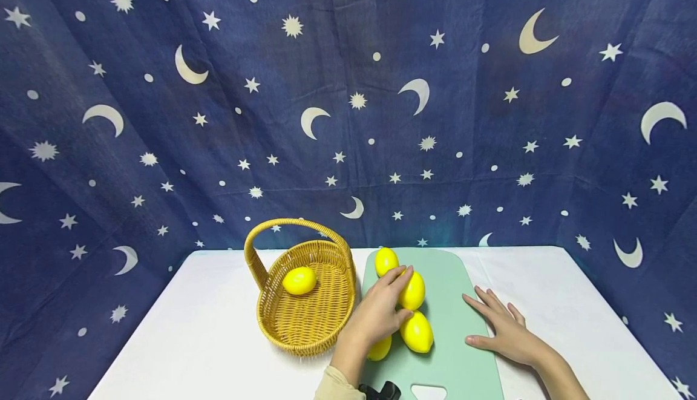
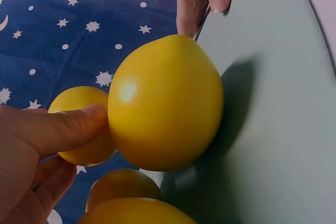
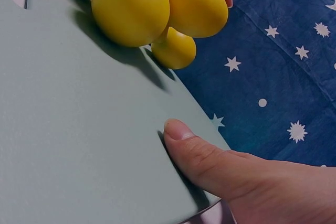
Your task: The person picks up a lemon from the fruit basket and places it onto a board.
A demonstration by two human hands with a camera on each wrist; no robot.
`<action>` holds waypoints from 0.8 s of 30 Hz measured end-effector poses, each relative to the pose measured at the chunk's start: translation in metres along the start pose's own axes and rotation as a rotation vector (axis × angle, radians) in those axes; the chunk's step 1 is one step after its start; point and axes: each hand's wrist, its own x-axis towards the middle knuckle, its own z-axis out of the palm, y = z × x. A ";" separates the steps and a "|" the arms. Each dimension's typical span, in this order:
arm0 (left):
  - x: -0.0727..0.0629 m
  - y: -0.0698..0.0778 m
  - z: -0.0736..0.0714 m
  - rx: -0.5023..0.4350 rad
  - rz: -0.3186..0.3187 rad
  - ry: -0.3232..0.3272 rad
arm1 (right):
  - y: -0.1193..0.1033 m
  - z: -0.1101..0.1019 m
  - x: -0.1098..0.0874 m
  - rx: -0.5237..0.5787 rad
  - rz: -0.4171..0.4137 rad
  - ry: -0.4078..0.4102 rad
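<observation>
On the pale green cutting board (image 1: 457,303) lie several yellow lemons. My left hand (image 1: 376,309) reaches over the board and grips one lemon (image 1: 414,291), with the thumb on its near side and the fingers on its far side. Just nearer to me is another lemon (image 1: 417,332), which looms large in the left wrist view. A further lemon (image 1: 386,260) lies beyond the hand, and one more (image 1: 379,349) is partly hidden under the wrist. My right hand (image 1: 503,330) rests by the board's right edge, its fingers spread and its thumb (image 3: 191,150) over the board.
Left of the board stands a wicker basket (image 1: 261,321) with an upright arched handle and a single lemon (image 1: 299,281) inside. The white table (image 1: 190,327) carries everything. Behind it hangs a blue curtain (image 1: 272,127) with moons and stars. The board has a handle cutout at its near end.
</observation>
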 end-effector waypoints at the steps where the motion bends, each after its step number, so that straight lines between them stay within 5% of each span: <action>1: 0.000 0.000 0.000 -0.007 -0.002 0.003 | 0.000 0.000 0.000 0.002 0.001 -0.001; 13: 0.001 -0.003 0.002 -0.045 -0.041 0.021 | 0.000 0.000 0.000 -0.007 -0.005 0.008; 24: 0.001 -0.005 0.003 -0.004 -0.009 0.037 | 0.000 0.001 0.000 -0.012 -0.008 0.016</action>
